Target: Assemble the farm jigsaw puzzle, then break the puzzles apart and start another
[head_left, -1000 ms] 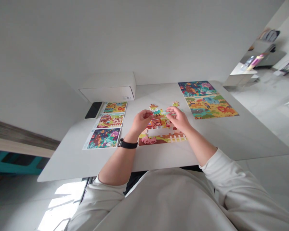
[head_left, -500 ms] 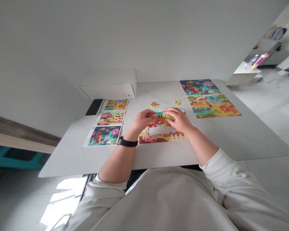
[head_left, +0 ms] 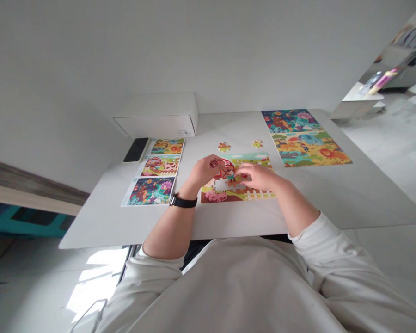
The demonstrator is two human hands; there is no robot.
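A farm jigsaw puzzle (head_left: 225, 198) lies before me, partly put together, with a red barn, a pink pig and a white fence. An open gap (head_left: 221, 185) runs across its lower middle. My right hand (head_left: 258, 175) has its fingertips closed at the edge of a puzzle piece (head_left: 231, 177) showing a small figure in teal, over the right part of that gap. At the barn's left side hovers my left hand (head_left: 207, 170), fingers bent, thumb and forefinger apart, nothing seen between them. Two loose pieces, an orange-brown one (head_left: 223, 146) and a yellow-green one (head_left: 257, 144), lie behind the puzzle.
On the left lie picture sheets (head_left: 150, 191) and a dark phone (head_left: 136, 150). A white box (head_left: 156, 125) stands at the back against the wall. Two finished puzzle pictures (head_left: 312, 148) lie at the right of the white table (head_left: 353, 199).
The teal-figure piece has come down from the barn's top toward the gap, with my right hand beside it. My left hand has come off the piece. The view has shifted slightly.
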